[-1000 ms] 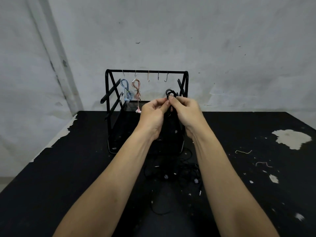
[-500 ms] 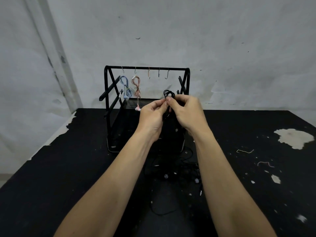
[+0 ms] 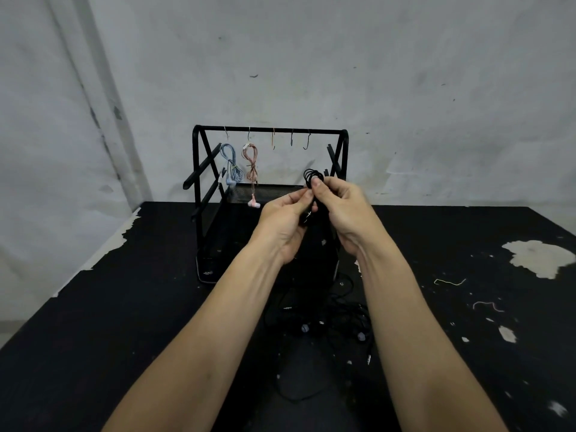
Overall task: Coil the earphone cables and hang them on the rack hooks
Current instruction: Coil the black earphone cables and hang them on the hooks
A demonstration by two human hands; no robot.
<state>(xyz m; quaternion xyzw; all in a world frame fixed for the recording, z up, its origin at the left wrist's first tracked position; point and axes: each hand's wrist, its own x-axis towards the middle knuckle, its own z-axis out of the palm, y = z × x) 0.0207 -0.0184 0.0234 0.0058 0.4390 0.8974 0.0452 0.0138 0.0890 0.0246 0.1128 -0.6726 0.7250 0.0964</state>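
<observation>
In front of the black rack (image 3: 199, 194), below its top bar, both hands meet around a black earphone coil (image 3: 312, 176). The right hand (image 3: 339, 213) pinches the bundle just under its loops, which stick up above the thumb; the left hand (image 3: 285, 221) grips the lower part of the same cable, fingers curled round it. On the rack's bar, a blue earphone (image 3: 231, 165) hangs from the leftmost hook and a pink earphone (image 3: 251, 169) from the next one. Three empty hooks (image 3: 307, 141) remain to the right of those, directly above the hands. In front of the rack's base, between the forearms, more black cables (image 3: 330, 319) lie tangled on the table (image 3: 93, 338).

The likely trouble is the coil springing open: the loops are thin and slippery, and if either pinch loosens before the wrap is secured, the turns could slide apart. Lifting toward a hook could also drag a trailing end, if one runs down into the tangle; whether it does cannot be told here. A loop could also miss the small hook and drop behind the rack.
</observation>
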